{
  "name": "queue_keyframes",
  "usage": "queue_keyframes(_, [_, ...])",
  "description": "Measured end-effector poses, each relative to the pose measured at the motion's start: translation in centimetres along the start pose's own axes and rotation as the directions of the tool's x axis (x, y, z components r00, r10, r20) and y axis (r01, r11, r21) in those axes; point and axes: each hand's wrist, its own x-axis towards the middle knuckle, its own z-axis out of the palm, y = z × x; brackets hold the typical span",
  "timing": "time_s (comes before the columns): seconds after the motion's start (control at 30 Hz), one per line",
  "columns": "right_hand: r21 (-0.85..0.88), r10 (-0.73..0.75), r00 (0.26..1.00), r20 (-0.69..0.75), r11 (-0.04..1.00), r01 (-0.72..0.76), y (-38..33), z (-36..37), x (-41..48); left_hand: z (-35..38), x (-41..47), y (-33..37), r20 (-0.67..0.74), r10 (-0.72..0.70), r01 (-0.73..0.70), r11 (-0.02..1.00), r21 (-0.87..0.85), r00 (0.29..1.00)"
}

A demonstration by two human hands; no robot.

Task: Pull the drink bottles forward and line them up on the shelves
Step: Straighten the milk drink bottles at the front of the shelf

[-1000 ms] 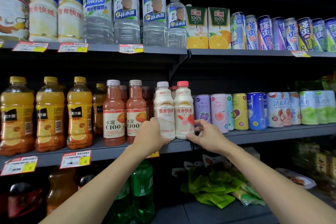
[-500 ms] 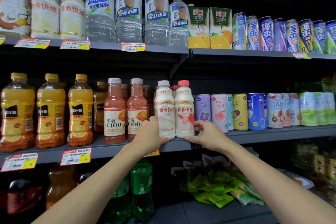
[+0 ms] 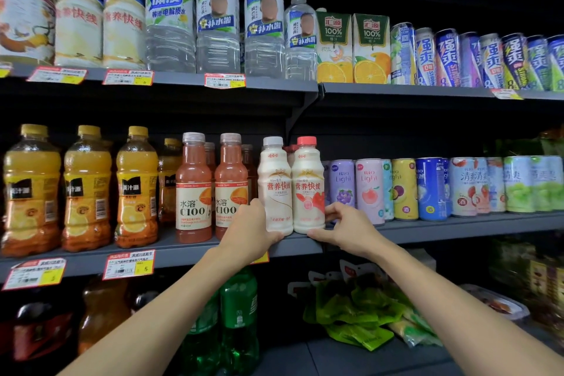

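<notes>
Two milky drink bottles stand side by side at the front edge of the middle shelf [image 3: 427, 230]: a white-capped bottle [image 3: 276, 180] and a pink-capped bottle [image 3: 308, 183]. My left hand [image 3: 251, 229] grips the base of the white-capped bottle from its left. My right hand [image 3: 343, 224] holds the base of the pink-capped bottle from its right, thumb under the front. To their left stand two orange-pink C100 bottles [image 3: 193, 189] and several orange juice bottles [image 3: 85, 189], with more bottles behind.
Coloured cans [image 3: 403, 189] fill the middle shelf right of my hands. The top shelf holds water bottles [image 3: 218, 21], juice cartons [image 3: 334, 49] and cans. Below are green bottles [image 3: 238, 314] and green packets [image 3: 357, 314]. Price tags [image 3: 128, 264] hang on shelf edges.
Both hands stay on the bases of the two milky bottles. The bottles hold about the same place on the shelf; the view has drifted slightly.
</notes>
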Motion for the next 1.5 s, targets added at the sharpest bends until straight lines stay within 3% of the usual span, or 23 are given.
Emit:
queue_keyframes(0.73, [-0.088,-0.019,0.990,0.140,0.996,0.032,-0.2,-0.9,1.5,-0.1,1.0,0.3,0.025,-0.039,0.038,0.998,0.053,0.999])
queue_keyframes(0.97, [-0.085,-0.008,0.992,0.129,0.996,0.019,-0.4,-0.6,1.0,-0.3,0.6,0.4,0.032,0.025,-0.029,0.993,0.113,0.999])
queue_keyframes(1.07, [-0.081,-0.002,1.000,0.027,0.997,0.004,-0.6,0.0,0.0,-0.7,-0.6,0.5,-0.041,0.093,-0.091,0.995,0.052,0.995])
queue_keyframes(1.13, [-0.082,-0.021,0.985,-0.171,0.997,0.007,-1.0,1.2,-1.5,-0.8,-2.2,0.2,-0.194,0.143,-0.149,0.989,-0.015,0.971])
queue_keyframes(1.27, [-0.112,-0.191,0.804,-0.564,0.982,0.155,-1.2,6.1,-5.6,0.5,-6.9,-2.7,-0.437,0.235,-0.288,0.956,-0.057,0.868])
queue_keyframes(1.37, [-0.066,-0.212,0.738,-0.641,0.973,0.222,-0.3,11.1,-8.5,3.0,-10.4,-6.5,-0.451,0.214,-0.264,0.963,-0.050,0.867])
queue_keyframes(1.5, [-0.010,-0.166,0.799,-0.577,0.981,0.196,0.9,17.7,-12.0,6.5,-13.9,-11.6,-0.395,0.140,-0.164,0.986,-0.029,0.908])
